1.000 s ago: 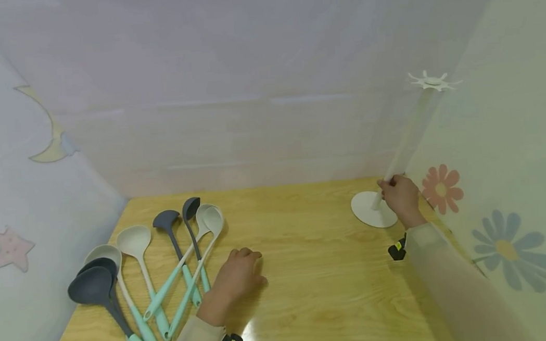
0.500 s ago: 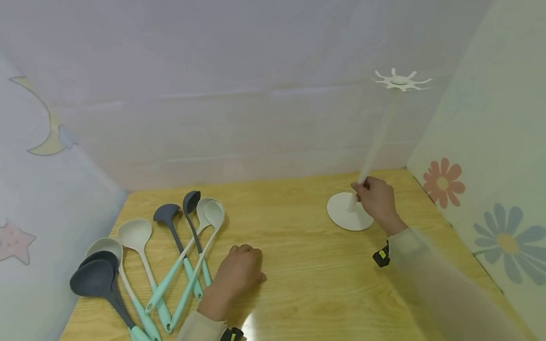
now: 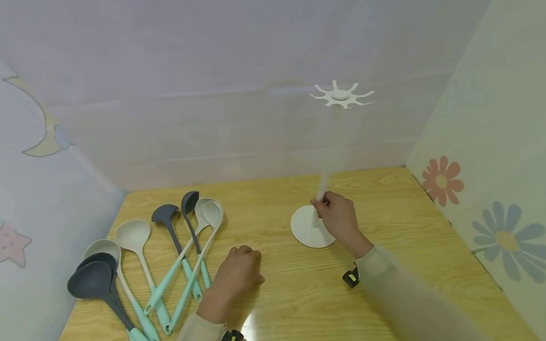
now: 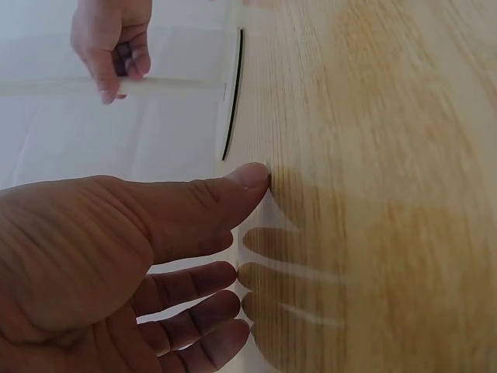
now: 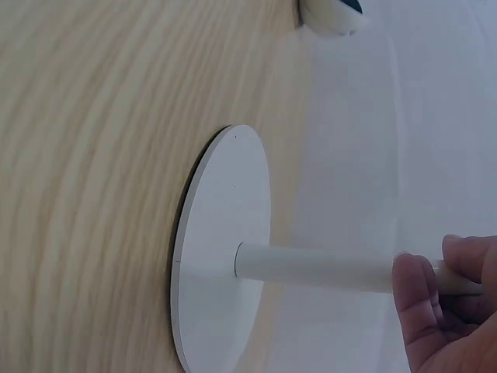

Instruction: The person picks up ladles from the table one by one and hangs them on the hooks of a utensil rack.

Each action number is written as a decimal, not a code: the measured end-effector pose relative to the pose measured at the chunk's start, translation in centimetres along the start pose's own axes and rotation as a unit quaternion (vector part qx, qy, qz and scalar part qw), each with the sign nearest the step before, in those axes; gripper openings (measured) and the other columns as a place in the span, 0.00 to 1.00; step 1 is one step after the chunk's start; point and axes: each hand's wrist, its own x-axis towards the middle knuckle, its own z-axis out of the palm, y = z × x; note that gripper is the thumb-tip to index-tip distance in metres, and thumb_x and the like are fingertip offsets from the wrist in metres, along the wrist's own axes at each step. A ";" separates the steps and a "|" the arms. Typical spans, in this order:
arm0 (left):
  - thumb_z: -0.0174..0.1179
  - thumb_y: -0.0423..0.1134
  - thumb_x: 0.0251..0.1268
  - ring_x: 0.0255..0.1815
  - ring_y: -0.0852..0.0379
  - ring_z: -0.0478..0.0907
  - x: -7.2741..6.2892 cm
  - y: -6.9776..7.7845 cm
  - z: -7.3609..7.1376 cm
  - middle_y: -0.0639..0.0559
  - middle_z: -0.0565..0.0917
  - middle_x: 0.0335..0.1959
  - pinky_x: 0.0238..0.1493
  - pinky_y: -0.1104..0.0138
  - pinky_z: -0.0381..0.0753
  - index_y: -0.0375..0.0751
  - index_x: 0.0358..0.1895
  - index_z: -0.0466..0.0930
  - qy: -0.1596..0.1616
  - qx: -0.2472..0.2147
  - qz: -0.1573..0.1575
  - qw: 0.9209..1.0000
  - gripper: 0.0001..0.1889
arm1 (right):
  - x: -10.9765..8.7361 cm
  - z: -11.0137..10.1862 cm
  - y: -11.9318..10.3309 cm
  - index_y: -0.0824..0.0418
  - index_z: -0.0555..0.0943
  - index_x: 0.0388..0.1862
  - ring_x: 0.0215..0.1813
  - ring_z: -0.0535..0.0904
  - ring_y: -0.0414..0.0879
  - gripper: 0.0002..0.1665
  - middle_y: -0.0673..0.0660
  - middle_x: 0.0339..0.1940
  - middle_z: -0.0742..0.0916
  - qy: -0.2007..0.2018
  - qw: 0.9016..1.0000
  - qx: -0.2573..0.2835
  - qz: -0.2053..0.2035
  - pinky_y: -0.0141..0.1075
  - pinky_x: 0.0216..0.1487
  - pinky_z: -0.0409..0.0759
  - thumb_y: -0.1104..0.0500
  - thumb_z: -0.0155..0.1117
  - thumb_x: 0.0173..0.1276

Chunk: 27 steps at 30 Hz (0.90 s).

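Observation:
My right hand (image 3: 341,218) grips the thin white pole (image 5: 326,268) of a utensil stand, low down, just above its round white base (image 3: 303,228). The stand is upright, its base close over the tabletop, and bare hooks (image 3: 341,96) fan out at its top. To the left of the stand, my left hand (image 3: 234,274) rests on the table, fingers loosely bent with fingertips at the wood and nothing held. Beside that hand lie ladles and spoons with mint-green handles, among them a white ladle (image 3: 133,234) and a dark grey ladle (image 3: 91,279).
The wooden table (image 3: 266,207) ends at a pale back wall. Side walls stand left and right, printed with a moon, a star and flowers (image 3: 442,181). At the left, several utensils overlap, with the handles of two white ones (image 3: 213,214) lying across others.
My right hand has carried the stand from the right side of the table leftward and a little nearer, toward the middle. My left hand and the utensils have stayed in place.

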 end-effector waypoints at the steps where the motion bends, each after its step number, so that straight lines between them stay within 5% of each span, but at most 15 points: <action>1: 0.80 0.43 0.58 0.50 0.43 0.79 -0.1 0.0 0.0 0.42 0.85 0.51 0.54 0.53 0.82 0.38 0.51 0.86 0.003 0.004 0.003 1.000 0.21 | -0.3 0.3 -0.4 0.62 0.86 0.39 0.32 0.89 0.47 0.16 0.54 0.26 0.88 0.000 1.000 0.004 -0.003 0.40 0.33 0.85 0.50 0.66 0.80; 15: 0.81 0.41 0.56 0.50 0.42 0.78 -0.6 0.1 0.0 0.42 0.85 0.51 0.53 0.53 0.82 0.38 0.51 0.86 0.003 0.000 -0.011 1.000 0.21 | -2.1 2.7 -3.0 0.62 0.87 0.37 0.26 0.82 0.44 0.15 0.53 0.24 0.87 -0.005 0.999 0.029 -0.013 0.36 0.25 0.73 0.51 0.69 0.77; 27: 0.80 0.41 0.57 0.50 0.42 0.80 -0.3 0.0 -0.4 0.42 0.86 0.50 0.54 0.53 0.83 0.39 0.48 0.87 -0.003 0.004 -0.014 1.000 0.18 | -2.2 2.6 -2.8 0.63 0.87 0.42 0.29 0.85 0.45 0.15 0.56 0.29 0.89 -0.005 0.999 0.030 -0.026 0.35 0.27 0.80 0.50 0.70 0.77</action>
